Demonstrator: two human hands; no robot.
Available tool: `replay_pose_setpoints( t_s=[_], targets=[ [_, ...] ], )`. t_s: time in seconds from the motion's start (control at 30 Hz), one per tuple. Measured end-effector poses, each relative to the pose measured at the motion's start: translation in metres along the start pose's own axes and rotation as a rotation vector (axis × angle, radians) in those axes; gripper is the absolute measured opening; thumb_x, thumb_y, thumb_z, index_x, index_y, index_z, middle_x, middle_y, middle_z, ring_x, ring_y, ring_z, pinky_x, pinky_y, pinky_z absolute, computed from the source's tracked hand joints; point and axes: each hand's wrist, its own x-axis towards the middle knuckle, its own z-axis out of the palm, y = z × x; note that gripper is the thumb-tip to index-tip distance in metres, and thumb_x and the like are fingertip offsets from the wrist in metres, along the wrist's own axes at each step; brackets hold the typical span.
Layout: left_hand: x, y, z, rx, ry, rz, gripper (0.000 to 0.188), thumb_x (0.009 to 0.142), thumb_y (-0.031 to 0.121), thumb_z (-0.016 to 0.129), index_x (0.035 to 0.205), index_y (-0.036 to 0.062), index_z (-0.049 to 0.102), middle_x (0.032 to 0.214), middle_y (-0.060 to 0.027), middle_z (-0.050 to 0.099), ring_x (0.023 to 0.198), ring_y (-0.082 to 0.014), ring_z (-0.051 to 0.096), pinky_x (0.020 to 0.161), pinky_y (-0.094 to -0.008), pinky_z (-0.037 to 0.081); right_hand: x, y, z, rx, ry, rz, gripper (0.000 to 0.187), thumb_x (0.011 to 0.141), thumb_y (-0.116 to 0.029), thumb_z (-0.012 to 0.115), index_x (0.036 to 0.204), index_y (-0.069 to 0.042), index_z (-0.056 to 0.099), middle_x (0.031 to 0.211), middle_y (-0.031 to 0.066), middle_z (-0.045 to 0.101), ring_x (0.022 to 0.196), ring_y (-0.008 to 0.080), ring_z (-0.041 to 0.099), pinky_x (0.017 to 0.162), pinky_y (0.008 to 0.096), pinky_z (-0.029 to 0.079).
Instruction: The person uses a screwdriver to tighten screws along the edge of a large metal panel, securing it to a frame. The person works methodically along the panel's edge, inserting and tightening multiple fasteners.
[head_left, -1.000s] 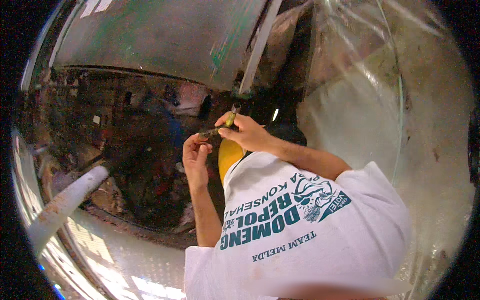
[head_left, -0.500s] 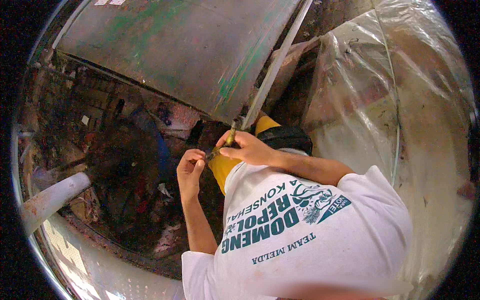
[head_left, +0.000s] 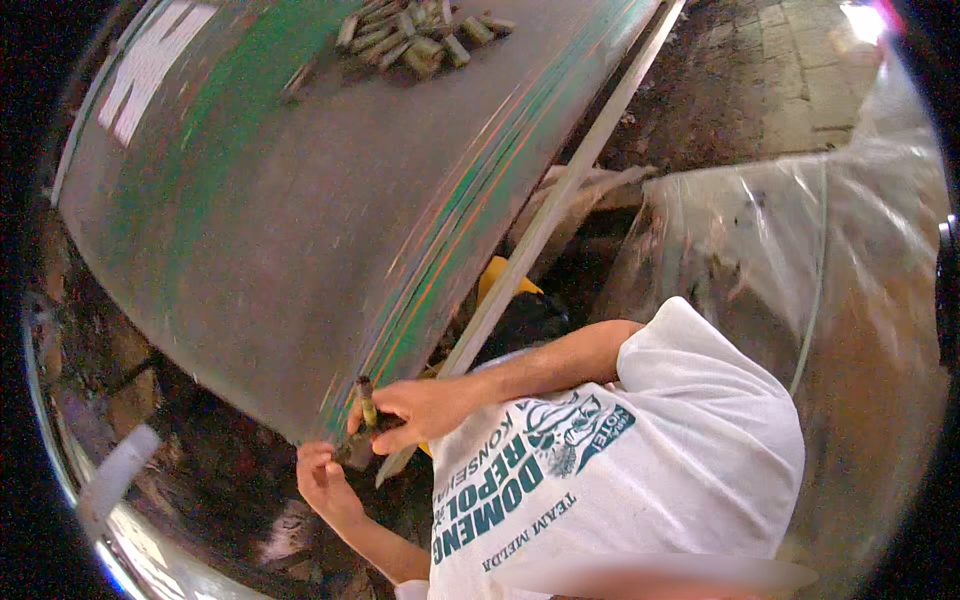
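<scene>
In my right hand (head_left: 440, 408) is a short, yellow-green, stick-like piece (head_left: 368, 403) with a dark upper end. It stands nearly upright between my thumb and fingers, and its lower part is hidden by them. My left hand (head_left: 328, 482) is just left and below, its fingers bent and drawn together near the lower end of that piece. Something small and brownish shows between the two hands, too blurred to name. Both hands are at the near corner of a worn grey-green tabletop (head_left: 270, 270). On its far part lies a heap of short cut stick-like pieces (head_left: 420, 45).
A pale strip (head_left: 570, 185) runs along the table's right edge. Clear plastic sheeting (head_left: 740, 240) hangs at the right. A white tube-like thing (head_left: 120, 475) and dark clutter (head_left: 230, 500) are at the lower left. A white patch (head_left: 155, 65) marks the table's far left.
The view has shifted, so more tabletop and the heap of pieces now show. My hands appear further left and lower, at the table's near corner. My right hand still holds the stick-like piece.
</scene>
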Motion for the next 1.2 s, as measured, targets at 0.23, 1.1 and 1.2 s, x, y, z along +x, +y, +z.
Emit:
replay_pose_setpoints(
  t_s=[0.23, 1.1, 1.2],
  targets=[
    [0.024, 0.087, 0.177, -0.563, 0.329, -0.266, 0.027, 0.104, 0.027, 0.071, 0.120, 0.0081, 0.061, 0.119, -0.0044, 0.060, 0.104, -0.0192, 0.060, 0.092, -0.0330, 0.051, -0.087, -0.082, -0.152, 0.154, -0.049, 0.050, 0.048, 0.101, -0.031, 0.069, 0.140, -0.007, 0.052, 0.125, 0.0160, 0.066, 0.122, 0.0289, 0.062, 0.105, 0.0425, 0.048],
    [0.143, 0.088, 0.345, -0.006, 0.236, 0.175, 0.032, 0.097, 0.030, 0.081, 0.105, 0.0027, 0.067, 0.109, -0.0088, 0.066, 0.090, -0.0144, 0.060, 0.076, -0.0278, 0.049, -0.123, -0.094, -0.365, -0.097, 0.003, 0.066, 0.034, 0.109, -0.026, 0.060, 0.135, -0.004, 0.057, 0.101, 0.0070, 0.067, 0.087, 0.0166, 0.068, 0.081, 0.0351, 0.056],
    [0.167, 0.110, 0.412, -0.034, 0.221, 0.246, 0.030, 0.096, 0.025, 0.082, 0.106, 0.0020, 0.065, 0.111, -0.0105, 0.065, 0.094, -0.0164, 0.060, 0.078, -0.0276, 0.050, -0.151, -0.107, -0.433, -0.103, -0.043, -0.012, 0.033, 0.108, -0.026, 0.062, 0.132, -0.004, 0.057, 0.099, 0.0063, 0.066, 0.085, 0.0148, 0.065, 0.078, 0.0346, 0.055]
  ],
)
